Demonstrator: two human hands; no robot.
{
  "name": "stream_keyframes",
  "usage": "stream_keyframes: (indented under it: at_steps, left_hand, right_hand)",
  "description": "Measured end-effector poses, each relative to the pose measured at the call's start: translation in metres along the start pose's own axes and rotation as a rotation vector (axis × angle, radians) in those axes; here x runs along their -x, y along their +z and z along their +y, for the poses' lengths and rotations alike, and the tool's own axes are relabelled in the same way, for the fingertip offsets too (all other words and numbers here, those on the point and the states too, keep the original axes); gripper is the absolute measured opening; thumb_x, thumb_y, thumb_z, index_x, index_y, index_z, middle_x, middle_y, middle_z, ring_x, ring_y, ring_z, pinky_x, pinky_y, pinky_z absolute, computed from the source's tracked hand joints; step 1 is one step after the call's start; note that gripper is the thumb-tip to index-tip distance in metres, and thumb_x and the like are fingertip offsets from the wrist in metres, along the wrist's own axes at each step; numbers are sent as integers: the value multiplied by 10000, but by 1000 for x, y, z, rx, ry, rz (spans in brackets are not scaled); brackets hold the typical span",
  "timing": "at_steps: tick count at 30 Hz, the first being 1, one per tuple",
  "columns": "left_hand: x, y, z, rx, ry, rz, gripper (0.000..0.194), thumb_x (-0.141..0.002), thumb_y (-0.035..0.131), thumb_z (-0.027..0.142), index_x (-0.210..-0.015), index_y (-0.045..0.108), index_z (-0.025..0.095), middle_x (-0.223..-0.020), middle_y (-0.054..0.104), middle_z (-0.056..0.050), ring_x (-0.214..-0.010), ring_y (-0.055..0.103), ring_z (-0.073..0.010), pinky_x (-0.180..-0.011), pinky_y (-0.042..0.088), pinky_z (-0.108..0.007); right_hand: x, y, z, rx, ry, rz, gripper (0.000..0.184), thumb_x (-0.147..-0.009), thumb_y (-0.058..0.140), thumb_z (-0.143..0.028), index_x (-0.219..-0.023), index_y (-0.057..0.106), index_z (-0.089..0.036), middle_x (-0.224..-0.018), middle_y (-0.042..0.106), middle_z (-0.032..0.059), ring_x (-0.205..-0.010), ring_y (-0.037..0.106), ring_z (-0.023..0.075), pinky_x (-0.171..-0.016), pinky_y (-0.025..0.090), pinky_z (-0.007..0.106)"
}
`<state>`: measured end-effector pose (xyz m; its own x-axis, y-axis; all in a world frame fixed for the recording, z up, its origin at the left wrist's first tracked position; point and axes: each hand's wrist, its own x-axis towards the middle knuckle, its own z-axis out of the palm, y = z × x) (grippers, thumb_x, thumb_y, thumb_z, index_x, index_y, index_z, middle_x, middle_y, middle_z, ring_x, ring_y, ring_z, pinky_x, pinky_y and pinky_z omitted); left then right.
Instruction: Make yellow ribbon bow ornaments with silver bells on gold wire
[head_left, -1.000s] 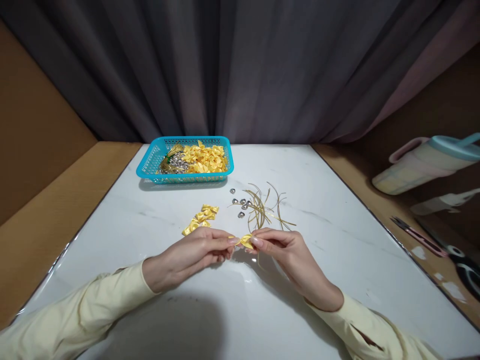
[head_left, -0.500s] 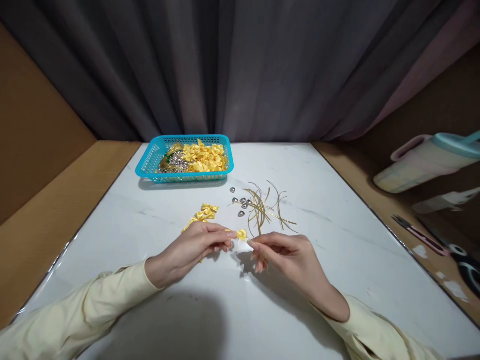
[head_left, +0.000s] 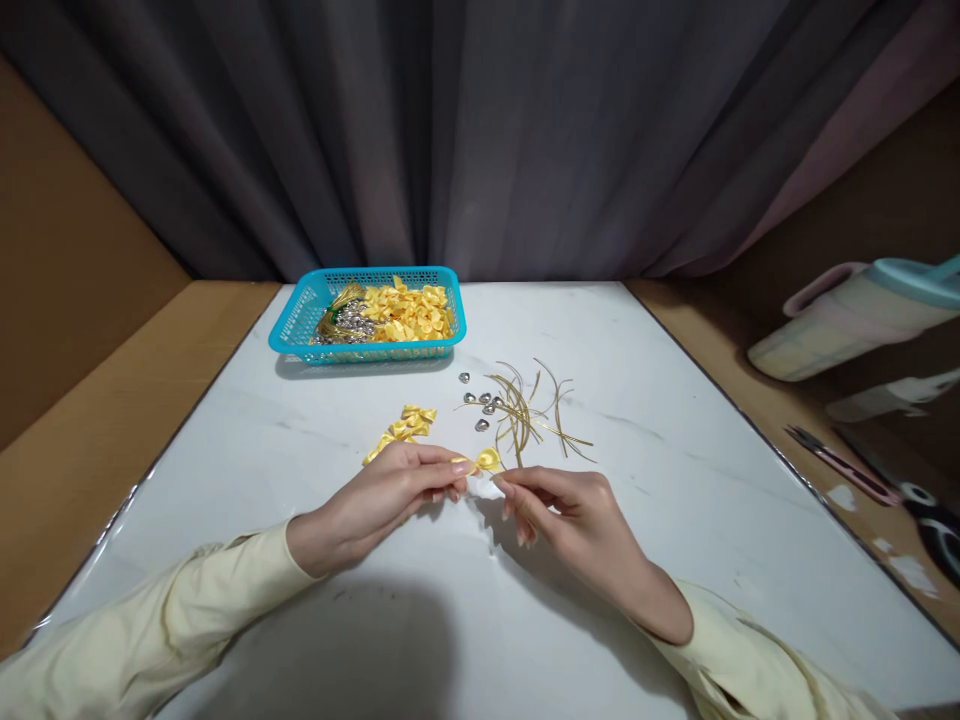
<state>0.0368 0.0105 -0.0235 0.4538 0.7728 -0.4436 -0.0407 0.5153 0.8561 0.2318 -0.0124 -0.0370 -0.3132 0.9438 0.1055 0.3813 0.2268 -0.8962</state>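
Note:
My left hand is closed, its thumb and forefinger pinching a yellow satin ribbon bow whose one loop sticks out to the right. Facing it, my right hand is closed in a pinch on what looks like a thin gold wire tie by the bow; its far end is hidden by the fingers. Beyond my left hand lies a small pile of yellow bows. Past the fingertips are several silver heart-shaped beads and a loose scatter of gold wire ties.
A blue basket at the back holds yellow bows, silver beads and a bundle of gold wire. To the right of the white marbled table are a tumbler, pink-handled pliers and black scissors. A dark curtain hangs behind.
The bow between my hands has turned slightly, and its right loop shows more fully. My right fingers have shifted a little. The items on the table lie as before.

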Motion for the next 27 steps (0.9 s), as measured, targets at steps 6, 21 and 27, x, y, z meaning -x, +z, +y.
stream_keyframes:
  at_steps: [6,21,27]
  left_hand:
    - [0,-1,0,-18,-12,20,177,-769,638,280,-668,621,134,-661,545,17,-645,432,-102,-590,286,-217]
    - [0,-2,-1,-129,20,20,216,-746,629,324,-663,619,125,-648,530,-2,-631,417,-121,-586,283,-250]
    - [-1,1,-2,-195,75,47,217,-748,598,295,-604,587,134,-631,522,-8,-610,412,-123,-569,295,-250]
  right_hand:
    - [1,-1,-3,34,-28,-4,203,-853,509,-179,-773,687,-124,-479,573,-9,-397,499,82,-433,396,180]
    - [1,-3,-3,74,-87,-62,217,-865,481,-175,-777,673,-123,-540,594,1,-415,468,71,-444,384,177]
    - [0,3,-1,101,-76,-40,241,-863,460,-181,-749,668,-140,-529,579,1,-452,446,89,-452,357,195]
